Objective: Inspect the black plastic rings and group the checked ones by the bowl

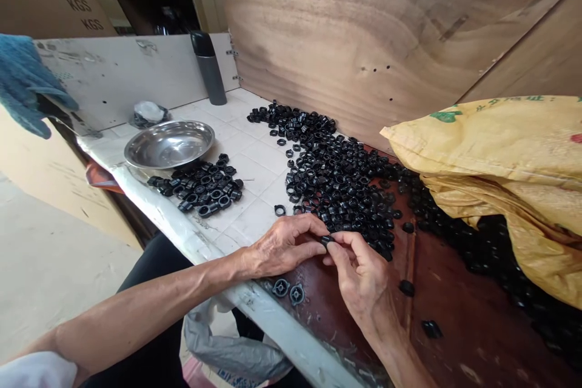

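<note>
Between the fingertips of both hands is a small black plastic part [326, 240]; the fingers cover most of it. My left hand [284, 245] pinches it from the left, thumb and forefinger closed. My right hand [361, 267] grips it from the right with thumb and fingers. Just behind the hands spreads a large heap of black plastic rings [341, 176]. Two round black knobs with spoked centres [297, 294] lie on the brown surface near the front edge, below my left hand. A smaller pile of black parts [211, 185] sits farther left on the white tiles.
A shallow steel bowl [170, 144] stands at the left, with a dark thermos bottle [210, 70] behind it. A yellow sack [491, 139] lies over more black parts at the right. A wooden panel [364, 30] closes the back. A grey bag [236, 345] hangs below the front edge.
</note>
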